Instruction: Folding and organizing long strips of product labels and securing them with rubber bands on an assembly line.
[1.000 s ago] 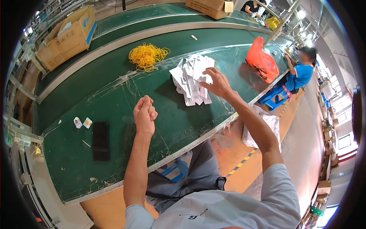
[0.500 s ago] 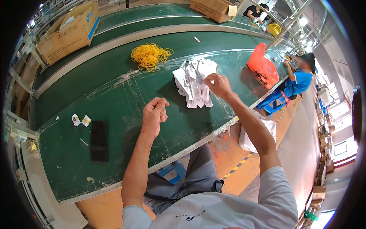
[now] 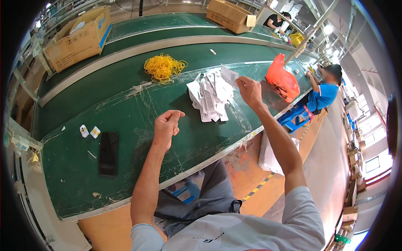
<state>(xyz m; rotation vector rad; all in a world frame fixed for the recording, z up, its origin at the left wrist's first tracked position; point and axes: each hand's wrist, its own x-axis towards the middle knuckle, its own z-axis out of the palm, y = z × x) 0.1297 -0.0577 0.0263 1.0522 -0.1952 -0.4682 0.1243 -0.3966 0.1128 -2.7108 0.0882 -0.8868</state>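
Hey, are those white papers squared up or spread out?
Spread out: the papers overlap in a loose heap, edges pointing different ways.

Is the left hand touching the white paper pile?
No, the left hand is apart from the white paper pile, with green tabletop visible between them.

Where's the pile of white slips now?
In the head view, the white slips lie just right of center on the green table, between the left hand and right hand.

Orange floor (image 3: 249, 179) showed below the long green-topped bench (image 3: 83, 184); yellow-and-black striped tape (image 3: 260, 184) separated it from a paler aisle (image 3: 319, 161). Daylight came bright through windows (image 3: 372, 164) at far right. Upper right, a lamp (image 3: 328, 29) glowed white.
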